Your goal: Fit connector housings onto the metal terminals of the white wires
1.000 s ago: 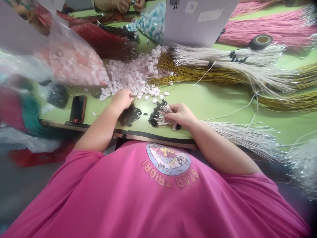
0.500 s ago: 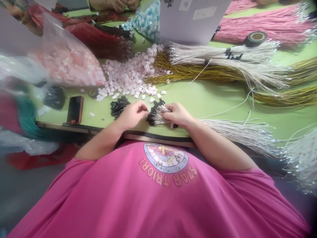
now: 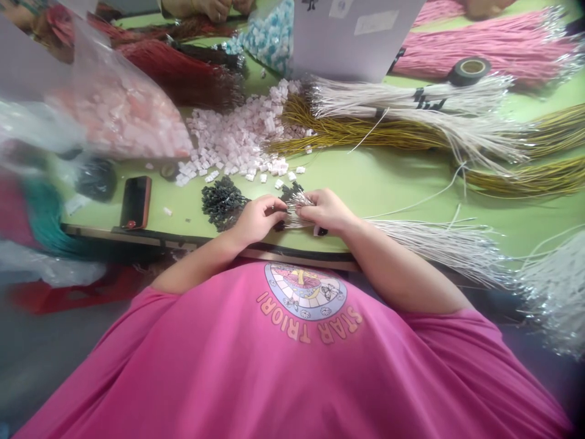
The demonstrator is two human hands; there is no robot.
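Observation:
My right hand [image 3: 323, 211] is closed round a bundle of thin white wires [image 3: 439, 244] whose ends fan out at its fingertips near the table's front edge. My left hand [image 3: 258, 218] is pinched right against those wire ends, holding something too small to make out. Just left of it lies a heap of small black connectors [image 3: 222, 201]. Behind both hands spreads a pile of small pink connectors [image 3: 237, 140].
A phone [image 3: 136, 202] lies at the front left of the green table [image 3: 393, 183]. A plastic bag of pink parts [image 3: 123, 116], yellow wire bundles [image 3: 365, 134], white wire bundles [image 3: 411, 97], pink wires [image 3: 484, 42] and a tape roll [image 3: 470, 70] fill the back. Another person's hands [image 3: 214, 8] work at the far edge.
My left hand left the pink connector pile, came back toward me and closed in on the wire ends held by my right hand. The black heap is uncovered.

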